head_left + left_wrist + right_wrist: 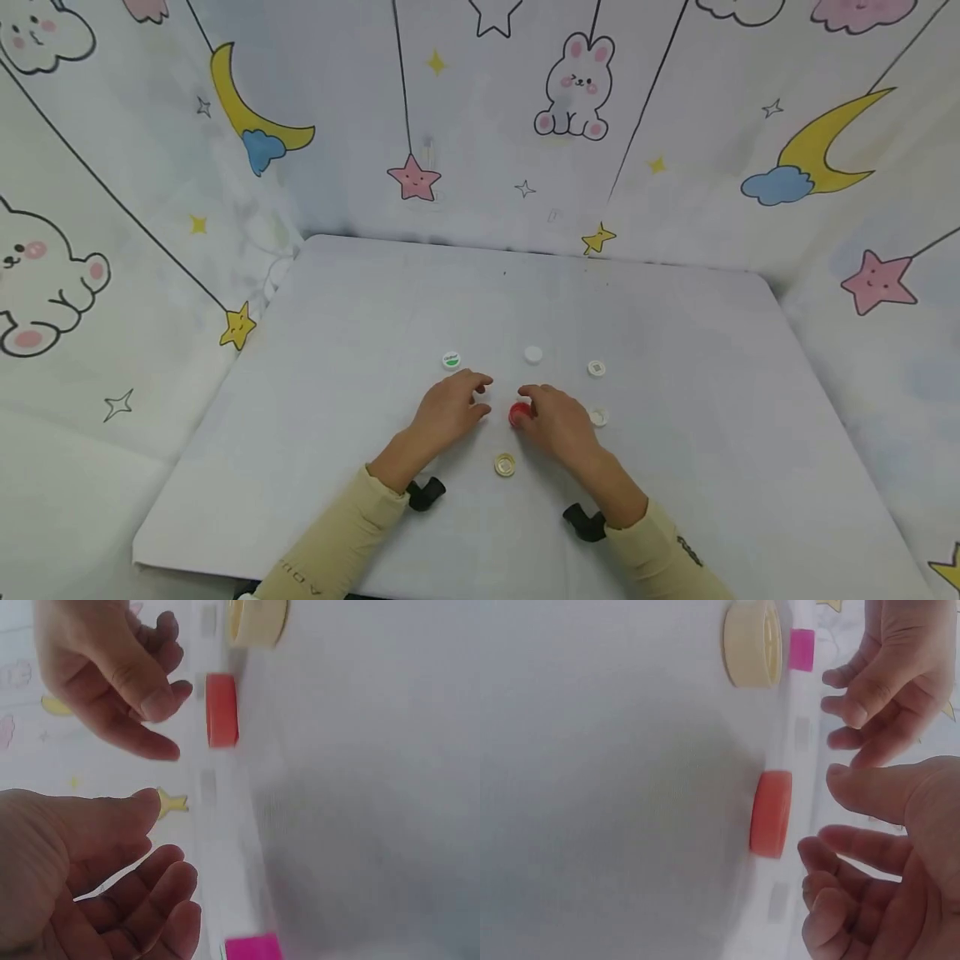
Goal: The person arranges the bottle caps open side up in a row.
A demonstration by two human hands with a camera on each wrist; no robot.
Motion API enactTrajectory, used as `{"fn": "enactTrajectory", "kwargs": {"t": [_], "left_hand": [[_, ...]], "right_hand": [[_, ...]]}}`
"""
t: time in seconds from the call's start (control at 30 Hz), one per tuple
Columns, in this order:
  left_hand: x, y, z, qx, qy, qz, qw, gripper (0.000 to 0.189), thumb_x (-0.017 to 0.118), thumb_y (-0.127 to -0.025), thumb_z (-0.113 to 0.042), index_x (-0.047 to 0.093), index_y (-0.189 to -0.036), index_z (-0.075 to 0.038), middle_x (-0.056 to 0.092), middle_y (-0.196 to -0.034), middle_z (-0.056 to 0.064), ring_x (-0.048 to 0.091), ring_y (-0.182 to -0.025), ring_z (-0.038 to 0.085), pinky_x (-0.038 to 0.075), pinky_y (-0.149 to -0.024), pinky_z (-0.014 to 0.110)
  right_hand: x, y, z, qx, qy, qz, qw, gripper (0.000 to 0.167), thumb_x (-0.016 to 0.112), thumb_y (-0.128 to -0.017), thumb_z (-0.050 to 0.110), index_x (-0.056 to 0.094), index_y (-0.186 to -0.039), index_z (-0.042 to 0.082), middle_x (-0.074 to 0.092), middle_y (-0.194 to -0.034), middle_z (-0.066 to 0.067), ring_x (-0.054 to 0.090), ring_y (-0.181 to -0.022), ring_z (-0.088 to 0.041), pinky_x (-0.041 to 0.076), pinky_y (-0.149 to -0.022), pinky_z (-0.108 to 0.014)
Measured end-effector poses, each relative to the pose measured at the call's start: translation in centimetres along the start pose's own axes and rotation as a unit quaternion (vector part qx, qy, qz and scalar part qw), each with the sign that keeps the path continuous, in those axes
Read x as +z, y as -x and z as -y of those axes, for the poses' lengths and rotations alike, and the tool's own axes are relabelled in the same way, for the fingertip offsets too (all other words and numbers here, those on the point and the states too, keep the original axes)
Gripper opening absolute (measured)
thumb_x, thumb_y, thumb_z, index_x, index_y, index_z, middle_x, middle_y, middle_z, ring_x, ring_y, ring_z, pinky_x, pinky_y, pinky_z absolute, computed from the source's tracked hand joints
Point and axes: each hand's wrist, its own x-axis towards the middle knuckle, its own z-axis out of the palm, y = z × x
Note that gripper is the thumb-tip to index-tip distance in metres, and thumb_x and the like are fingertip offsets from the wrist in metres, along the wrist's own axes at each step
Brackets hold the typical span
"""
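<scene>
A red bottle cap (pixel 517 415) lies flat on the white table, partly overlapped by my right hand (pixel 558 425) in the head view. The right wrist view shows a gap between that hand's bent fingers and the red cap (pixel 771 814). Across from it, my left hand (pixel 450 408) hovers with thumb and fingers spread apart, nothing between them. Nearer my body sits a cream cap (pixel 505 465) with a gold-looking ring. Just past the left hand is a white lid with a green label (pixel 451 360).
Other white caps lie at the back (pixel 533 355), at the back right (pixel 596 368) and right beside my right hand (pixel 598 417). A magenta piece (pixel 253 948) shows at the left wrist view's lower edge. A patterned cloth (pixel 480 125) stands behind the table.
</scene>
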Motion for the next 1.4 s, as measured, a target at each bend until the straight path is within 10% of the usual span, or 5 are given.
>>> {"fn": "enactTrajectory", "kwargs": {"t": [0.3, 0.57, 1.4], "left_hand": [[-1.6, 2.3, 3.1, -0.045, 0.005, -0.052, 0.9976, 0.037, 0.08, -0.081, -0.018, 0.068, -0.115, -0.011, 0.066, -0.099, 0.001, 0.06, -0.079, 0.012, 0.049, -0.069, 0.029], [-1.9, 3.1, 4.7, -0.088, 0.017, -0.037, 0.9953, 0.035, 0.077, -0.083, -0.022, 0.068, -0.115, -0.01, 0.062, -0.098, 0.0, 0.057, -0.083, 0.013, 0.048, -0.073, 0.031], [-1.6, 3.7, 5.5, -0.052, -0.016, -0.027, 0.9982, 0.03, 0.081, -0.079, -0.013, 0.069, -0.106, -0.006, 0.06, -0.091, 0.005, 0.057, -0.085, 0.019, 0.05, -0.075, 0.034]], "right_hand": [[1.7, -0.9, 2.5, -0.07, -0.014, -0.012, 0.9974, 0.032, 0.076, -0.085, 0.027, 0.069, -0.112, 0.012, 0.058, -0.079, 0.005, 0.051, -0.064, -0.01, 0.043, -0.058, -0.026], [2.3, -2.4, 4.5, -0.076, 0.008, 0.025, 0.9968, 0.031, 0.075, -0.086, 0.029, 0.07, -0.111, 0.013, 0.065, -0.088, 0.003, 0.058, -0.074, -0.012, 0.049, -0.066, -0.028], [5.1, -3.6, 6.9, -0.093, 0.026, 0.024, 0.9951, 0.034, 0.078, -0.083, 0.026, 0.07, -0.113, 0.012, 0.065, -0.089, -0.001, 0.056, -0.073, -0.013, 0.047, -0.063, -0.027]]}}
